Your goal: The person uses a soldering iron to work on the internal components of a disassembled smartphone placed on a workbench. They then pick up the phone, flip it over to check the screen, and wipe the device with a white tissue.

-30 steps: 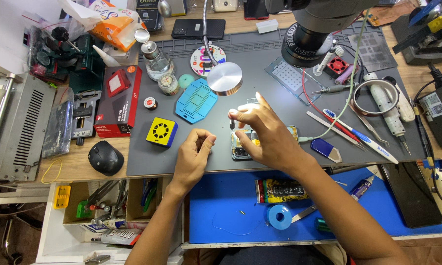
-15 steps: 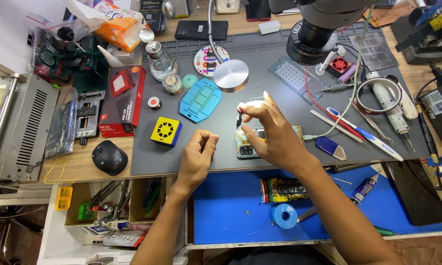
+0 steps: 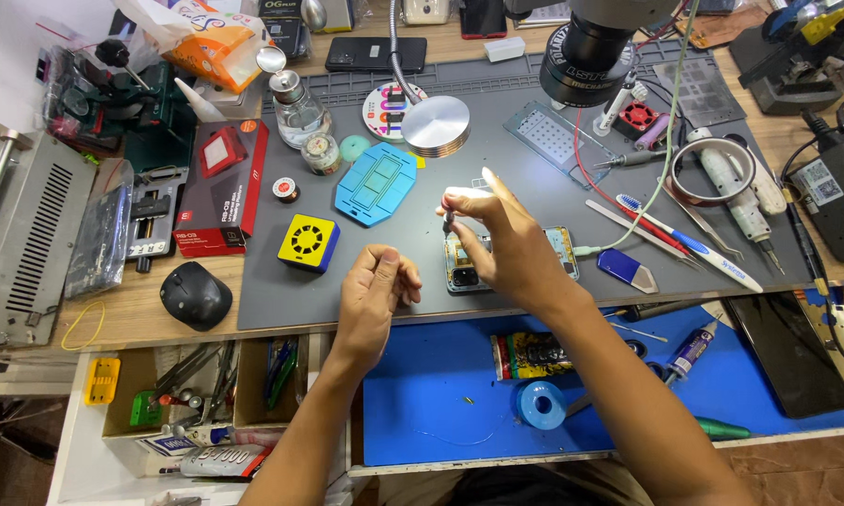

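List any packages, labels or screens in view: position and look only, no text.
Red and black box: flat rectangle, left on the grey mat.
Orange and white bag: crumpled, top left.
Black phone: dark screen, top centre, flat.
Black phone panel: dark screen, right, on the blue mat.
Striped tube: label of several colours, on the blue mat.

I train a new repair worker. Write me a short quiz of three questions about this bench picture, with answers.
1. True or false: the right hand holds a thin tool above the opened phone.
2. Which thing lies nearest to the left of the left hand? A) black mouse B) yellow and blue box C) tape roll
3. Fill in: the phone lies on the grey ____.

Key:
1. True; the fingers pinch it, tip down.
2. B, the yellow and blue box; the mouse is farther off.
3. mat.
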